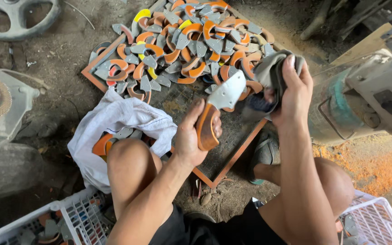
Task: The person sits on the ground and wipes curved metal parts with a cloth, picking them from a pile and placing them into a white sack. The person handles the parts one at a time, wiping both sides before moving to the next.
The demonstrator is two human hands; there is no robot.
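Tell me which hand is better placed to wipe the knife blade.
The right hand: it already holds the grey cloth right beside the blade, while the left hand is busy gripping the orange handle.

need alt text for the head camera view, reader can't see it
Left hand grips a small knife by its curved orange handle; right hand presses a grey cloth at its blade. Behind, a pile of similar knives lies on a mesh tray.

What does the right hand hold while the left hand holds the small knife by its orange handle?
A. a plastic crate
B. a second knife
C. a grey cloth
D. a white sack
C: the right hand grips a bunched grey cloth against the blade of the knife, which the left hand holds.
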